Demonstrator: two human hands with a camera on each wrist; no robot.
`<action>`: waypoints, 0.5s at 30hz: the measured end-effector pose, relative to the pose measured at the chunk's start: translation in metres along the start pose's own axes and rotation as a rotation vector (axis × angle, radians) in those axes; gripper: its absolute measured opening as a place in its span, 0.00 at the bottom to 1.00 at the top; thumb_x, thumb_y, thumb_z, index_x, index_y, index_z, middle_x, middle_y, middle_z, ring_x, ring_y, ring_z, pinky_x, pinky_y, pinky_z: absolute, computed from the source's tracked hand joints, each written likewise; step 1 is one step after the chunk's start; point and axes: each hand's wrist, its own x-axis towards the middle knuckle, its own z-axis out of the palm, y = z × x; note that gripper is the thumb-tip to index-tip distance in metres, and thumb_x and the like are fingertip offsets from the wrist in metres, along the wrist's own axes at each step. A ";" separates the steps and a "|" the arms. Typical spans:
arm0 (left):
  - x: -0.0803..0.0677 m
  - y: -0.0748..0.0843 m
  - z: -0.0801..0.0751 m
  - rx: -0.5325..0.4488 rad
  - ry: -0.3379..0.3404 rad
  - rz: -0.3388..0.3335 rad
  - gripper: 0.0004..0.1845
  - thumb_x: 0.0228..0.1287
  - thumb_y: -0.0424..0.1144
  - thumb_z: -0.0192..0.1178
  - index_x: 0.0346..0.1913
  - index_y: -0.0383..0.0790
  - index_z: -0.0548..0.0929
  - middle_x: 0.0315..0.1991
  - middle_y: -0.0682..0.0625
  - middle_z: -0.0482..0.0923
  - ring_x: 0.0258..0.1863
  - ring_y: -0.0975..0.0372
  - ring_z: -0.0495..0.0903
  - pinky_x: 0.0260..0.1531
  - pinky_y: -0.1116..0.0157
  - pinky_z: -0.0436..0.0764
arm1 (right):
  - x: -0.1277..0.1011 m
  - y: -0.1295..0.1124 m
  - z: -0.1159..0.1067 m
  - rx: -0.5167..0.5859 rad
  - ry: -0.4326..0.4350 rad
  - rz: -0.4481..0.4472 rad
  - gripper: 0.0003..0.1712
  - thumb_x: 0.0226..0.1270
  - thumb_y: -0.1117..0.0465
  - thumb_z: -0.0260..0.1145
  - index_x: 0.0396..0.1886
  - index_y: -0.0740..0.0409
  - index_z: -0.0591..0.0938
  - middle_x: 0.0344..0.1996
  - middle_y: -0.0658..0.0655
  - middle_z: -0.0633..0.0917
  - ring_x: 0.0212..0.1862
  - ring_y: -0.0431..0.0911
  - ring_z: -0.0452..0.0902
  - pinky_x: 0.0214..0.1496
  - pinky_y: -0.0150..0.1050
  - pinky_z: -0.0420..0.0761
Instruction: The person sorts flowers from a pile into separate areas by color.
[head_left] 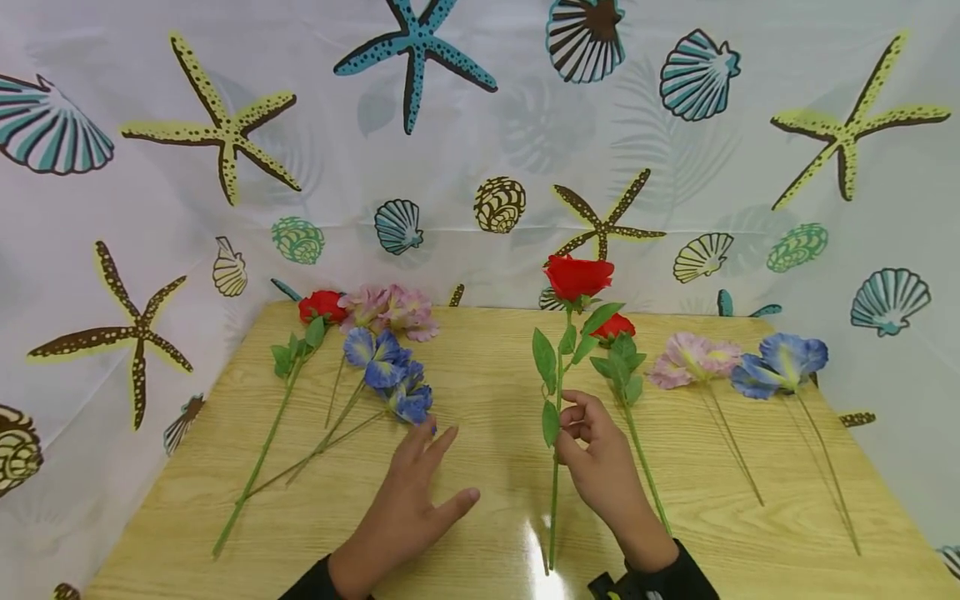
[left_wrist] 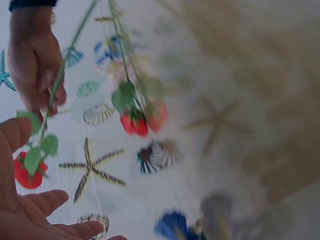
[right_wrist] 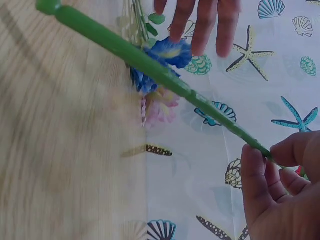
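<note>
Pinching the red rose (head_left: pixel 578 276) stem, right hand (head_left: pixel 600 458) above table (head_left: pixel 480 533).

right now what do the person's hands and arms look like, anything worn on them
Both hands are bare, with no gloves or rings that show. The left hand comes out of a dark sleeve that ends at the wrist. The right hand has the same dark sleeve, and a black strap or device sits at that wrist, too cut off to identify.
</note>
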 end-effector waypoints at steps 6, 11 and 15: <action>-0.004 -0.030 -0.032 0.344 0.103 0.028 0.44 0.63 0.63 0.62 0.75 0.43 0.65 0.76 0.33 0.48 0.73 0.32 0.47 0.60 0.29 0.55 | 0.009 0.008 -0.026 -0.140 -0.030 0.068 0.26 0.69 0.70 0.55 0.66 0.59 0.71 0.43 0.58 0.77 0.39 0.47 0.78 0.29 0.37 0.78; -0.014 -0.053 -0.052 0.477 0.085 0.005 0.45 0.62 0.66 0.61 0.75 0.45 0.66 0.76 0.32 0.50 0.73 0.33 0.47 0.58 0.27 0.55 | 0.018 0.013 -0.061 -0.311 -0.070 0.113 0.26 0.71 0.68 0.54 0.68 0.62 0.69 0.45 0.60 0.77 0.40 0.50 0.80 0.29 0.39 0.76; -0.021 -0.073 -0.068 0.549 0.079 -0.047 0.46 0.61 0.68 0.60 0.75 0.45 0.66 0.76 0.32 0.48 0.73 0.32 0.44 0.59 0.26 0.51 | 0.025 0.024 -0.087 -0.426 -0.095 0.121 0.26 0.71 0.68 0.54 0.69 0.66 0.67 0.45 0.64 0.78 0.39 0.52 0.82 0.26 0.41 0.74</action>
